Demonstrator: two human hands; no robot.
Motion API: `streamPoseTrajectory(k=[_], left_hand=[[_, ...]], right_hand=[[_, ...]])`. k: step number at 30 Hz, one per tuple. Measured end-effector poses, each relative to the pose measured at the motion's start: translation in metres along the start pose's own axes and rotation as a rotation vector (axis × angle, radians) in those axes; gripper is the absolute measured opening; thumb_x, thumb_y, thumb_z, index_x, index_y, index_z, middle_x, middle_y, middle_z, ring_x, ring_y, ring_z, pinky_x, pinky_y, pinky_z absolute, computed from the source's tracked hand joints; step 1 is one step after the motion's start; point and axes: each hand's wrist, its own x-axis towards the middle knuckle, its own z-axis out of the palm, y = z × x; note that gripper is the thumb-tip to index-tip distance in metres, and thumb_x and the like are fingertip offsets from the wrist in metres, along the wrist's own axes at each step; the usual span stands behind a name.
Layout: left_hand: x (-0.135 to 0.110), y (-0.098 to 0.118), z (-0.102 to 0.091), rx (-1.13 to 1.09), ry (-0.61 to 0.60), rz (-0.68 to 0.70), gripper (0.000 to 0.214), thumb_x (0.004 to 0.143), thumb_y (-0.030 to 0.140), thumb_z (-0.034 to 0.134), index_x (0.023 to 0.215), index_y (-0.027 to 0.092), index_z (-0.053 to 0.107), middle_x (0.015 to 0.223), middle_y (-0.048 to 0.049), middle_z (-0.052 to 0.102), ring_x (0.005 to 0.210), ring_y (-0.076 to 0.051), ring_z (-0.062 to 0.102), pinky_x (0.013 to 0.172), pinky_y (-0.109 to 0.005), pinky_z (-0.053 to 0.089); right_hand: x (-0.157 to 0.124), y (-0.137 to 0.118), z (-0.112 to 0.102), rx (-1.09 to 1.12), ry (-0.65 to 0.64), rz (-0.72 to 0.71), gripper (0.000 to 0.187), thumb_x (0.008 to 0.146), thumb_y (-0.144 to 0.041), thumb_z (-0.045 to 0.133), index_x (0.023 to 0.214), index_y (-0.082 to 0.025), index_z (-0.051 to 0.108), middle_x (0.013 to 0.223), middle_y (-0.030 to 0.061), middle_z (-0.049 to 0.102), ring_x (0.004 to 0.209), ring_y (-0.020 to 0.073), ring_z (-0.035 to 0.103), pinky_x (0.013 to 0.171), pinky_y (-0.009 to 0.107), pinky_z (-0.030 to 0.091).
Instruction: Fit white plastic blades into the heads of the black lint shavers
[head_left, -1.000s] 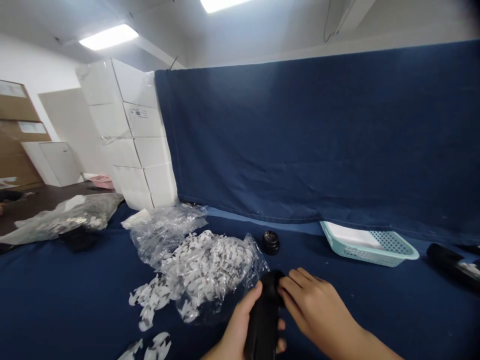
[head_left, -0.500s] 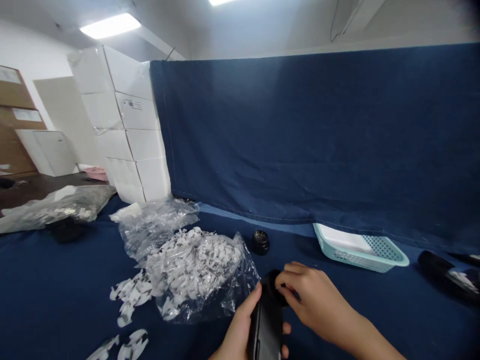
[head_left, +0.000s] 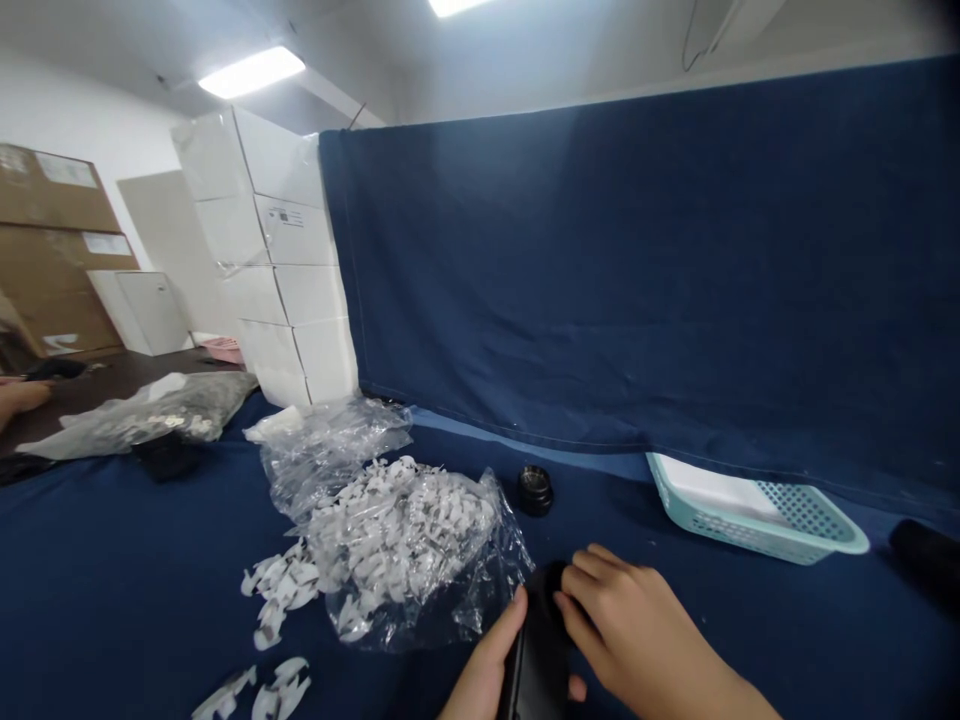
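Note:
My left hand (head_left: 491,660) is wrapped around a long black object (head_left: 541,655) with a rounded upper end, thumb along its left side and fingertips showing on its right. Curled against that rounded end is my right hand (head_left: 626,625), fingers pinched together; whatever is between the fingertips is hidden. Just left of my hands lies an open clear plastic bag (head_left: 405,545) filled with small white plastic pieces with grey parts. Loose white pieces (head_left: 281,590) have spilled beside it. Beyond my hands, a round black ringed part (head_left: 535,490) stands on the blue cloth.
A turquoise basket (head_left: 757,530) holding something white sits at the back right, near a dark object (head_left: 926,560). Stacked white boxes (head_left: 292,270) and a blue curtain (head_left: 600,280) rise behind. At far left are another plastic bag (head_left: 172,405) and another person's hand (head_left: 22,398).
The view has shifted, so the scene sits farther right. My right fingers have turned slightly at the black object's rounded end. Another person's hand has come into view at far left.

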Motion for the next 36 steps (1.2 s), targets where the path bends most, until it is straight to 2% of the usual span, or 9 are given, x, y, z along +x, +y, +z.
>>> streamPoseTrajectory(k=[5, 9, 15, 19, 24, 36], left_hand=[[-0.005, 0.004, 0.003, 0.010, 0.033, -0.006, 0.064, 0.089, 0.063, 0.047, 0.076, 0.005, 0.070, 0.057, -0.0128, 0.067, 0.039, -0.013, 0.056, 0.040, -0.019, 0.036], [-0.012, 0.008, 0.008, -0.004, 0.033, 0.022, 0.062, 0.091, 0.060, 0.045, 0.083, 0.005, 0.071, 0.050, -0.0094, 0.064, 0.037, -0.014, 0.054, 0.042, -0.021, 0.036], [-0.007, 0.004, 0.006, -0.028, 0.035, 0.063, 0.062, 0.090, 0.062, 0.046, 0.093, 0.004, 0.069, 0.063, -0.0119, 0.070, 0.040, -0.014, 0.056, 0.043, -0.022, 0.036], [-0.003, 0.003, 0.003, -0.070, -0.008, 0.053, 0.060, 0.087, 0.064, 0.050, 0.088, 0.007, 0.067, 0.060, -0.0102, 0.068, 0.046, -0.016, 0.061, 0.045, -0.022, 0.041], [-0.009, 0.005, 0.006, -0.031, -0.010, -0.020, 0.067, 0.088, 0.067, 0.045, 0.077, 0.005, 0.068, 0.060, -0.0123, 0.069, 0.044, -0.016, 0.062, 0.045, -0.022, 0.045], [-0.009, 0.005, 0.006, -0.025, 0.000, -0.013, 0.068, 0.087, 0.067, 0.046, 0.074, 0.004, 0.068, 0.066, -0.0153, 0.070, 0.044, -0.017, 0.063, 0.047, -0.023, 0.047]], right_hand=[[0.001, -0.002, 0.003, -0.035, -0.020, 0.016, 0.025, 0.091, -0.010, 0.044, 0.078, -0.020, 0.063, 0.079, 0.0046, 0.072, 0.078, 0.0255, 0.071, 0.068, 0.037, 0.053], [0.001, -0.001, 0.004, -0.014, 0.014, 0.000, 0.021, 0.089, -0.010, 0.049, 0.078, -0.020, 0.063, 0.079, 0.0038, 0.072, 0.077, 0.0249, 0.071, 0.066, 0.035, 0.053], [-0.002, -0.002, 0.003, -0.049, 0.033, -0.023, 0.019, 0.084, -0.005, 0.053, 0.078, -0.020, 0.062, 0.079, 0.0031, 0.072, 0.077, 0.0250, 0.071, 0.060, 0.032, 0.050], [-0.004, -0.002, 0.001, -0.039, 0.028, -0.036, 0.020, 0.085, -0.004, 0.052, 0.079, -0.021, 0.062, 0.079, 0.0026, 0.071, 0.077, 0.0236, 0.070, 0.063, 0.031, 0.049], [-0.005, -0.002, 0.001, -0.013, 0.025, -0.038, 0.020, 0.086, -0.005, 0.051, 0.080, -0.021, 0.062, 0.078, 0.0025, 0.071, 0.077, 0.0218, 0.069, 0.070, 0.030, 0.050], [-0.004, -0.004, 0.002, 0.006, 0.025, 0.019, 0.020, 0.087, -0.010, 0.049, 0.077, -0.022, 0.061, 0.079, 0.0022, 0.071, 0.078, 0.0238, 0.068, 0.066, 0.033, 0.047]])
